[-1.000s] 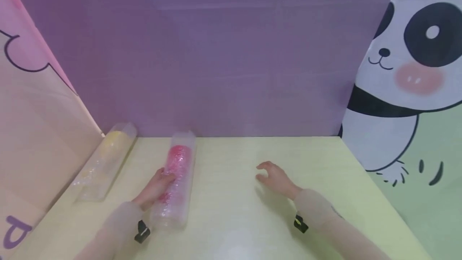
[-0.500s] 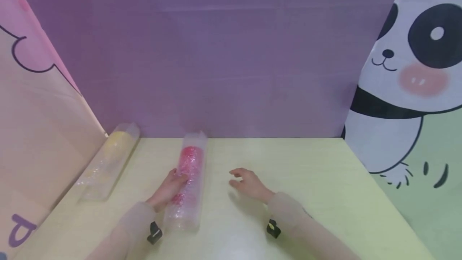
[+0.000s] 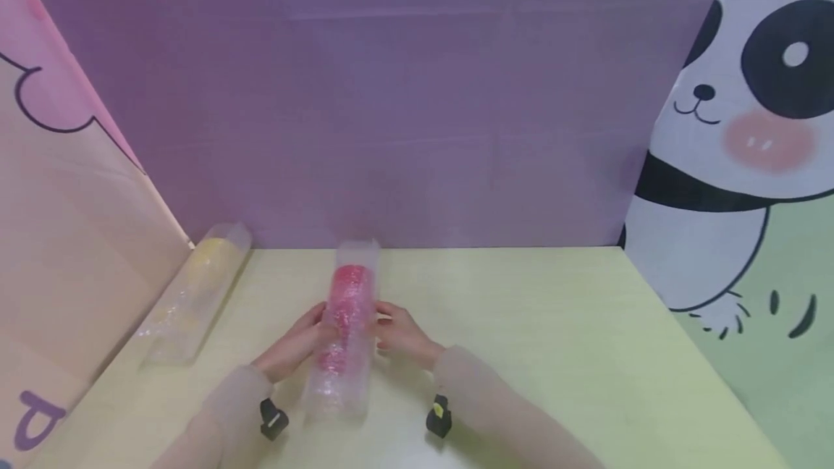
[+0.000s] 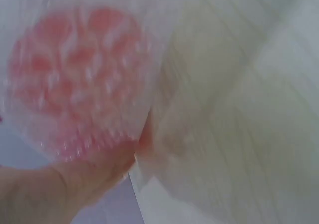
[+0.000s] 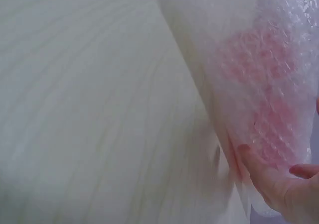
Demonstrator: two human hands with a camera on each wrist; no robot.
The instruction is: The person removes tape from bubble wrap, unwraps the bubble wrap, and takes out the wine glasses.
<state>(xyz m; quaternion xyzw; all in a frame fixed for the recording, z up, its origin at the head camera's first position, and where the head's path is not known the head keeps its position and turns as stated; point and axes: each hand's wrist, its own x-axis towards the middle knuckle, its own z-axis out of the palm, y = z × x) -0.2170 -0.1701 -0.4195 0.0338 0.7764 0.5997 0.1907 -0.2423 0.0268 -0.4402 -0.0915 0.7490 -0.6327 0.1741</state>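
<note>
A long bubble-wrapped bundle (image 3: pixel 352 284) with something pink-red inside lies lengthwise on the table. My left hand (image 3: pixel 293 347) grips its left side, thumb over the top. From the other side my right hand (image 3: pixel 407 339) holds the right edge at about the same height. In the left wrist view the left thumb (image 4: pixel 94 171) presses the bubble wrap (image 4: pixel 79 69) below a round pink patch. The right wrist view has the right hand's fingers (image 5: pixel 266 181) on the wrap at its edge. What is wrapped is blurred by the plastic.
Another bubble-wrapped bundle (image 3: pixel 211 259), yellowish inside, lies slanted along the left wall. The pale wooden table (image 3: pixel 534 324) ends at a purple back wall (image 3: pixel 417 114). A panda-printed panel (image 3: pixel 710 252) borders the right side.
My right hand has come leftward from over the table to the bundle's right edge. The left hand and the pink-red bundle have shifted right.
</note>
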